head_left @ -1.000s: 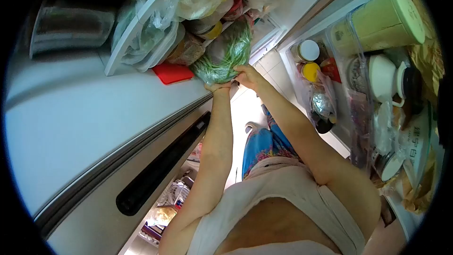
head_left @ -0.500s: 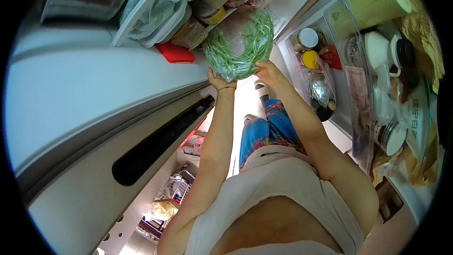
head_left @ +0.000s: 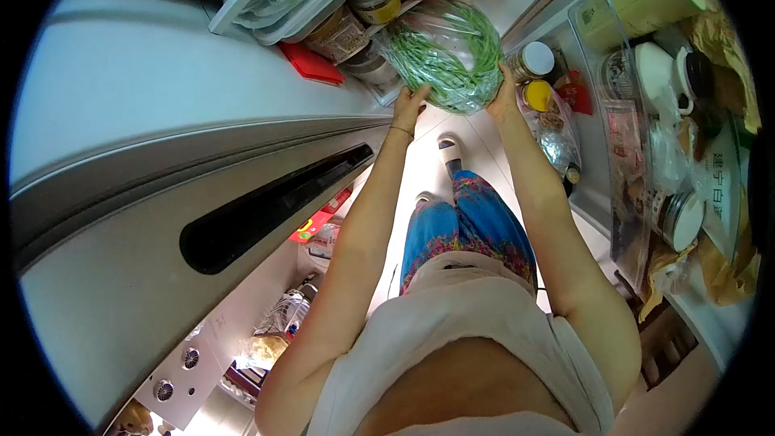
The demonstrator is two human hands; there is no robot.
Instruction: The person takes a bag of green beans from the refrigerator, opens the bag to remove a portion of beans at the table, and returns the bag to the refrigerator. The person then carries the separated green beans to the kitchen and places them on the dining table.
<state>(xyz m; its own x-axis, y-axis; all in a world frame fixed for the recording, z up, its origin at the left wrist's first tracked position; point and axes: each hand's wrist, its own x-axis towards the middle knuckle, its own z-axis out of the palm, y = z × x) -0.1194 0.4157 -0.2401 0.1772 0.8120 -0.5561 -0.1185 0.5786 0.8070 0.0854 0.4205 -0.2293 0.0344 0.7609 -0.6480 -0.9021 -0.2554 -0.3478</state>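
Well, my left hand (head_left: 410, 108) and right hand (head_left: 504, 97) clamp fingers on the bagged greens (head_left: 454, 58), upper centre, presumably so both sides share the weight.

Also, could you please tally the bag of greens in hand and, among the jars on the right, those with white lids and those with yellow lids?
Bag of greens: 1
White-lidded jars: 2
Yellow-lidded jar: 1
Total: 4

A cream-white, loose top (head_left: 452, 307) with wide sleeve openings; bright blue trousers (head_left: 476, 222) patterned in pink and red flowers; dark shoes (head_left: 450, 150) with a pale band; a thin dark band (head_left: 401, 131) circles the left wrist.
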